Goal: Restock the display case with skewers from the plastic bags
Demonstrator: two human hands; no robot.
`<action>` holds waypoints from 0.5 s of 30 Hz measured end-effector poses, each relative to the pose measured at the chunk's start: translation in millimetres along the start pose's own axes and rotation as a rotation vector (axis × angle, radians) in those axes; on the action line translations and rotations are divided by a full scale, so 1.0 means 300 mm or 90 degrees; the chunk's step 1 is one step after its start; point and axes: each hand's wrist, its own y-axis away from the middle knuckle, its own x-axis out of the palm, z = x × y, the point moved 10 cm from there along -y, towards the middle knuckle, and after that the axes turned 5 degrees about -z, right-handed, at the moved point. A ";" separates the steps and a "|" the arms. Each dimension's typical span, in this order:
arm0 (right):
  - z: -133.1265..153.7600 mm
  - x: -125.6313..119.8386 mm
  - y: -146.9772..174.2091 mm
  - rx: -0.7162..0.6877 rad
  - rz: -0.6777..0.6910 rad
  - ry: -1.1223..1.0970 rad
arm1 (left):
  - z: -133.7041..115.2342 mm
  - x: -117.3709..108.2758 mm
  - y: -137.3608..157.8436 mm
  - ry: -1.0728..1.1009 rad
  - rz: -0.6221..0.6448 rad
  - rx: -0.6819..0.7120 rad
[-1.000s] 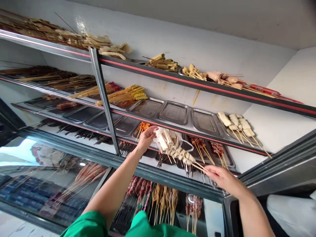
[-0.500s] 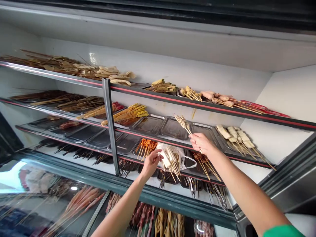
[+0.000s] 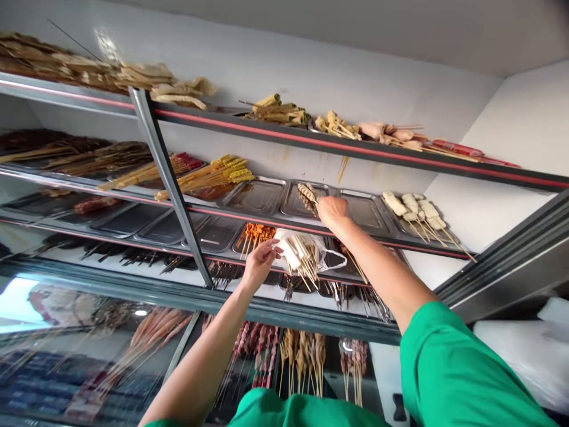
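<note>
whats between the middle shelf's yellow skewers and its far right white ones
Head view: three metal trays, the right hand holding pale skewers at the middle one.

Skewers point(image 3: 306, 192) over tray point(image 3: 290, 206) on middle shelf point(image 3: 249, 217); bag point(image 3: 320, 243) lower, on shelf beneath point(image 3: 231, 258).

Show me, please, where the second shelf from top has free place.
One bare tray lies between the yellow skewers and the pale skewers in the right hand; another bare tray lies between that hand and the thick white skewers. Crowded: the left end, with brown bundles; and lower down, around the plastic bag.
</note>
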 end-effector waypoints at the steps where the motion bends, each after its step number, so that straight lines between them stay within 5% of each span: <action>1: 0.021 0.000 0.059 -0.036 -0.016 -0.002 | 0.001 0.004 0.002 0.005 0.006 -0.005; 4: 0.079 0.178 0.289 -0.147 0.145 -0.045 | 0.012 0.014 0.008 0.020 0.015 -0.020; 7: 0.038 0.412 0.450 -0.124 0.241 0.039 | 0.025 0.018 0.011 0.021 0.015 -0.026; 11: -0.020 0.554 0.444 -0.060 0.123 0.140 | 0.043 0.013 0.005 0.010 0.013 -0.021; 15: -0.059 0.625 0.396 0.031 0.192 0.110 | 0.053 0.005 -0.003 -0.011 0.003 -0.013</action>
